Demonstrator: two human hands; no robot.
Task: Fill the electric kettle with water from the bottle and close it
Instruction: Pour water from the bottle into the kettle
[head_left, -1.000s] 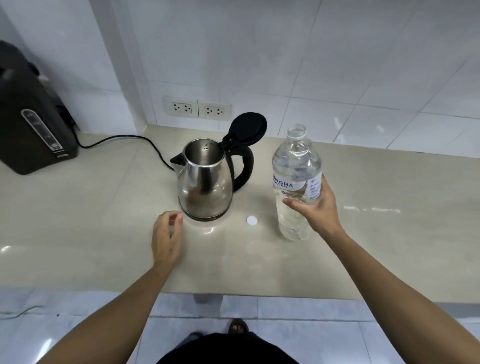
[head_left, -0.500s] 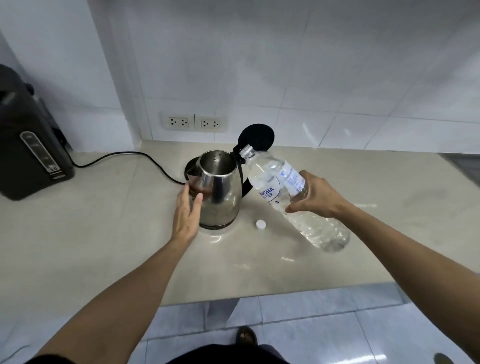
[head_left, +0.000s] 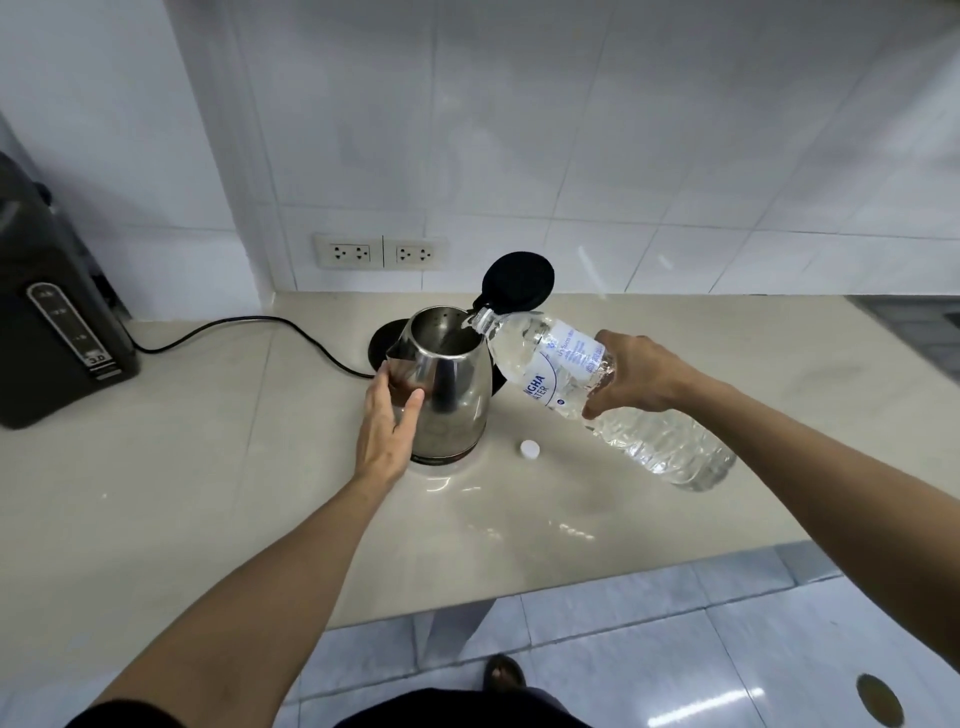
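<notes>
A steel electric kettle stands on the beige counter, its black lid flipped up and open behind the handle. My left hand rests flat against the kettle's near left side, fingers apart. My right hand grips a clear plastic water bottle around its label. The bottle is tipped nearly level, its uncapped neck over the kettle's open rim. The white bottle cap lies on the counter just right of the kettle.
A black appliance stands at the far left, with a black cord running across the counter to the kettle. Wall sockets sit behind. The counter's front edge runs close below my arms, tiled floor beneath.
My right hand lifted the bottle off the counter, tipped it and brought its neck over the kettle's opening. My left hand moved from the counter onto the kettle's side.
</notes>
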